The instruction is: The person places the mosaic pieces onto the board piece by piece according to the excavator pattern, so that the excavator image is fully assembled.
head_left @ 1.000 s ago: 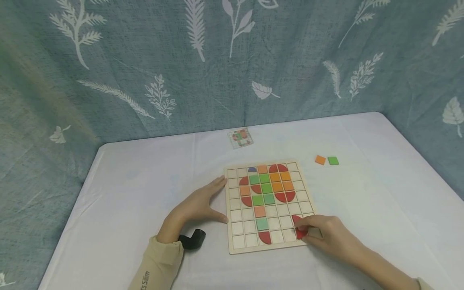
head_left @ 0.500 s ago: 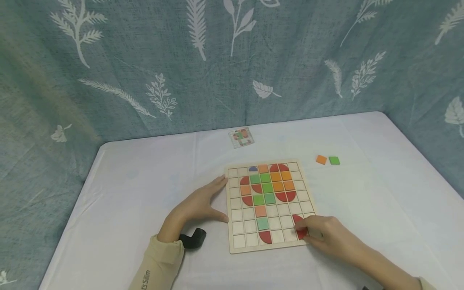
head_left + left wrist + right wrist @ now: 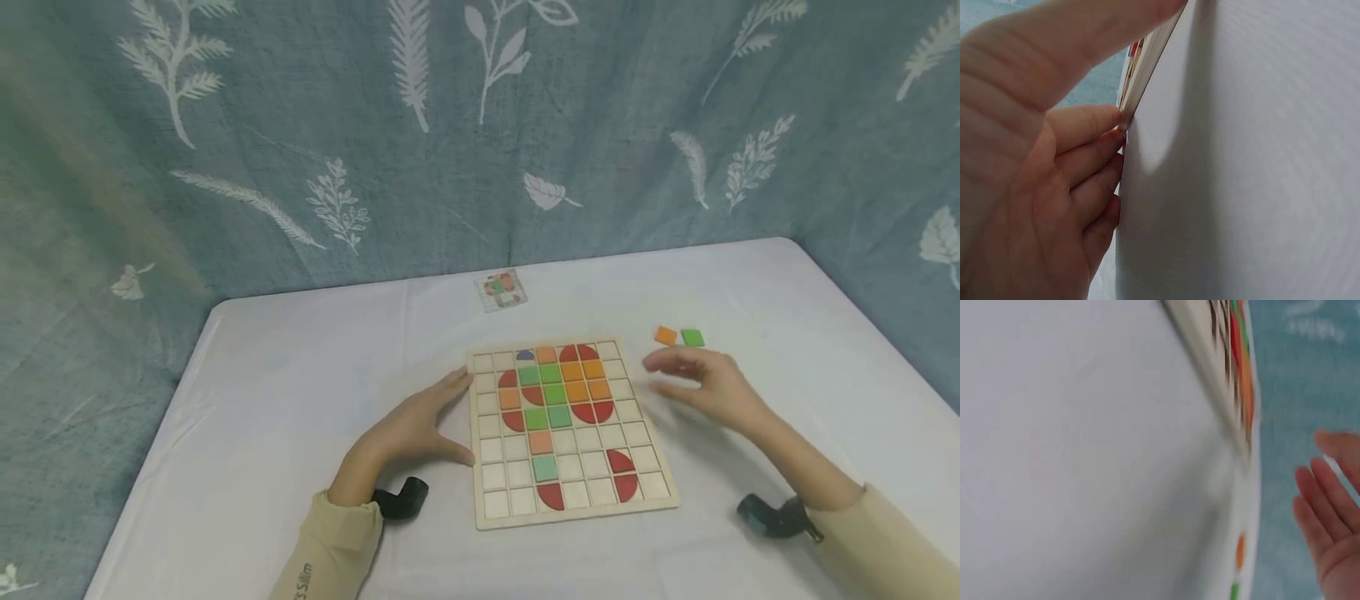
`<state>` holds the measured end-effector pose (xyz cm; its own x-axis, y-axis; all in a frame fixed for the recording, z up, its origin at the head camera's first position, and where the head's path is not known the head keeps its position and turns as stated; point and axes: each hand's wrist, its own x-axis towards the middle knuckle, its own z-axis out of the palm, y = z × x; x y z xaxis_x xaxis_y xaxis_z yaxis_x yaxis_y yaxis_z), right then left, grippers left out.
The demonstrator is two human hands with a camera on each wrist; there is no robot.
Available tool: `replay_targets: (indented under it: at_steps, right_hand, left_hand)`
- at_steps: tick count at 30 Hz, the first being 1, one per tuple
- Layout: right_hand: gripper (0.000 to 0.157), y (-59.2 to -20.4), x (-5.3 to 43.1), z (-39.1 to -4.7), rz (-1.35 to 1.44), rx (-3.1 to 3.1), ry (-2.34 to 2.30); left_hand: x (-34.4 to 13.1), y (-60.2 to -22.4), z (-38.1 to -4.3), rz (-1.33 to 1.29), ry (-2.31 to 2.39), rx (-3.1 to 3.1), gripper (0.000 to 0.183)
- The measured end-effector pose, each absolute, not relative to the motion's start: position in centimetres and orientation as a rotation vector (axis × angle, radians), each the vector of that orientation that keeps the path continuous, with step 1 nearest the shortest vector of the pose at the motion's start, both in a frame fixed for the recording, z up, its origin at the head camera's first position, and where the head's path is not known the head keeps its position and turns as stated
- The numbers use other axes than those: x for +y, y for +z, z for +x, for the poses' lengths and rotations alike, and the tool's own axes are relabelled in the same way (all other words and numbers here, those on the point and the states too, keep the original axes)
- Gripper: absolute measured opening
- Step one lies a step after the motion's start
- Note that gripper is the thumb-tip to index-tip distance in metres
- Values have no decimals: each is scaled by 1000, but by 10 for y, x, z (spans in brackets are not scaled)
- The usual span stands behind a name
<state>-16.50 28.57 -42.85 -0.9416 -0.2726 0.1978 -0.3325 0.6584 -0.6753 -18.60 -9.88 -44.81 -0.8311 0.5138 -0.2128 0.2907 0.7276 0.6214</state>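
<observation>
A light wooden grid board (image 3: 495,527) lies on the white table, with colored square tiles and red quarter-round tiles set in its cells. My left hand (image 3: 412,429) rests at the board's left edge, thumb and fingers spread; in the left wrist view the fingertips (image 3: 1113,115) touch its side. My right hand (image 3: 701,383) is in the air just right of the board, fingers loosely bent and holding nothing. Beyond it lie a loose orange tile (image 3: 665,335) and a green tile (image 3: 693,337). Two red quarter-round tiles, one a lower piece (image 3: 626,487), sit in the board's lower right.
A small pattern card (image 3: 501,290) lies behind the board near the table's far edge. A teal curtain (image 3: 450,167) with white leaf prints hangs behind the table (image 3: 300,375). Black wrist cameras show by both sleeves, the right one (image 3: 772,517) near the table's front.
My right hand has let go of the red quarter-round tile at the board's lower right. It has moved up and away toward the loose tiles. The left hand stays at the edge.
</observation>
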Motion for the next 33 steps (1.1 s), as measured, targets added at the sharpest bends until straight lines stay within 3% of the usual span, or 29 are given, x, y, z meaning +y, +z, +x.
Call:
replay_targets:
  at_steps: [5, 11, 17, 26, 33]
  right_hand:
    - [32, -438, 316, -203, 248, -2793, 1074]
    - [45, -440, 328, -221, 178, -2957, 976]
    - [39, -441, 324, -227, 228, -2917, 1007]
    - [32, -439, 305, -213, 375, -2881, 1070]
    - [33, -432, 272, -179, 787, -2878, 1115]
  left_hand:
    - [-97, -450, -185, 633, 824, 2561, 112]
    - [-96, -448, -185, 627, 814, 2568, 111]
    - [-98, -448, -186, 625, 811, 2581, 111]
    - [-100, -449, -185, 607, 833, 2573, 110]
    - [-102, -448, -187, 618, 814, 2572, 111]
